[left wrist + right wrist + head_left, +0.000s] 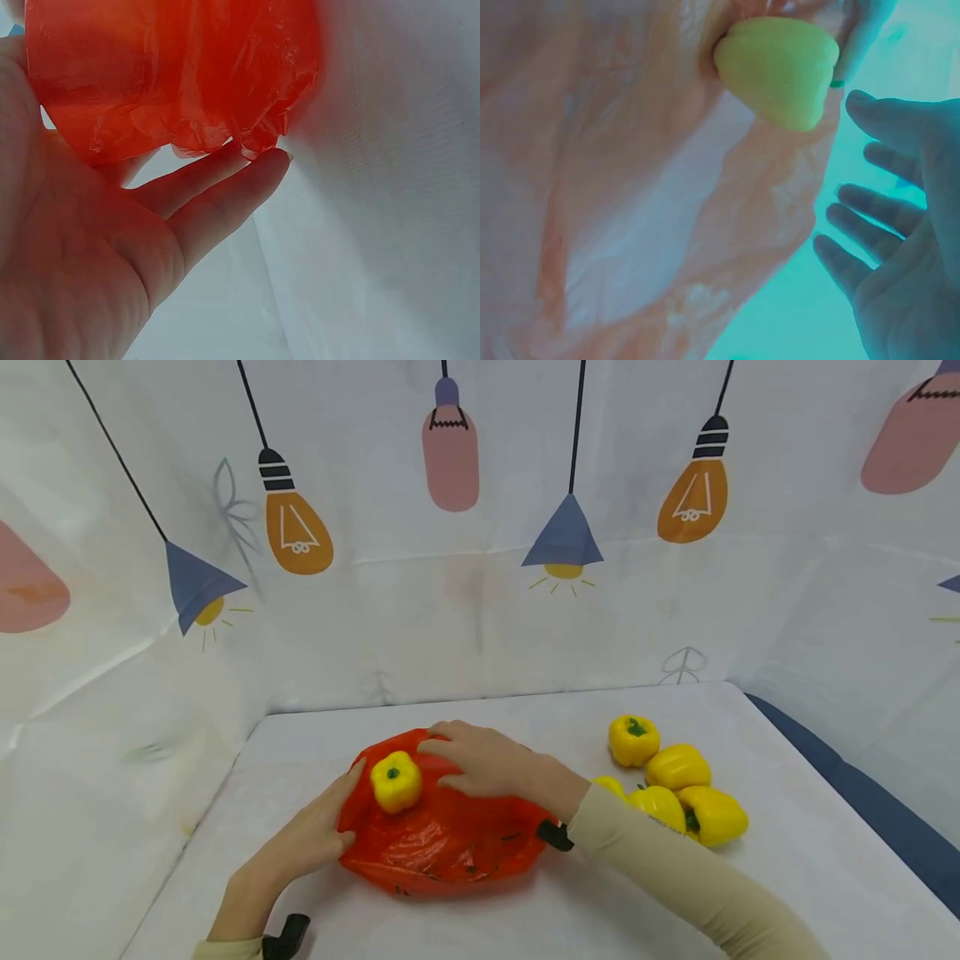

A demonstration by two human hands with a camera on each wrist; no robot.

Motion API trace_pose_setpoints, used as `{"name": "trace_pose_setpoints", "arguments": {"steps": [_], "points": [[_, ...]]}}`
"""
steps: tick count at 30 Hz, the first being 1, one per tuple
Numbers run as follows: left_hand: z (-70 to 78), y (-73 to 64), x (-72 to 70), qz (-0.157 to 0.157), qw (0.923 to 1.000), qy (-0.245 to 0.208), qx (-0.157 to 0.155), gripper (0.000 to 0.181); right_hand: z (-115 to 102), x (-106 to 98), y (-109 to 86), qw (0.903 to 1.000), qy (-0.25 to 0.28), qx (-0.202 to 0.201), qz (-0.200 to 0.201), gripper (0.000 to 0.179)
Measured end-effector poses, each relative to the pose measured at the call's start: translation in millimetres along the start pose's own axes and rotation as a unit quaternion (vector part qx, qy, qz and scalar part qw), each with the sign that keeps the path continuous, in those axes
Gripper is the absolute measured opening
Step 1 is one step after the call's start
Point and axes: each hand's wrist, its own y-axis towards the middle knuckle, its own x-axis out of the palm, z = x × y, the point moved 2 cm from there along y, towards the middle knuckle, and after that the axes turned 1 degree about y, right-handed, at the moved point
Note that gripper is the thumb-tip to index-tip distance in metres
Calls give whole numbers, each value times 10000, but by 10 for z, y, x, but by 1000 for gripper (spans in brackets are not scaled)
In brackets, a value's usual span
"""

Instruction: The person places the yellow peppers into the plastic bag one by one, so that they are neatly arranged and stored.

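A red plastic bag (450, 835) lies on the white table, its film wrinkled and shiny. One yellow bell pepper (395, 782) sits against the red film, its green stem facing up; whether it lies on the bag or within its mouth I cannot tell. At the bag's left edge is my left hand (311, 831), with long, nearly straight fingers (225, 199) touching the film. My right hand (491, 760) reaches over the bag's far right part. In the right wrist view its spread fingers (874, 232) hold nothing, beside the pale yellow pepper (780, 71).
Several more yellow bell peppers (678, 766) lie in a group on the right of the table, partly covered by my right sleeve (675, 868). A white sheet (420, 635) printed with lamps stands behind the table (585, 910). Dark blue cloth (862, 785) lies beyond its right edge.
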Motion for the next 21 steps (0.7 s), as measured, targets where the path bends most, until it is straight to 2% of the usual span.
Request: {"name": "trace_pose_setpoints", "arguments": {"steps": [14,21], "points": [[23,-6,-37,-30,9999,96,-24,90,362,-220,-259,9997,-90,165,178,49],[10,-1,-27,-29,10000,91,-9,90,563,-278,-416,9981,20,619,68,53]]}}
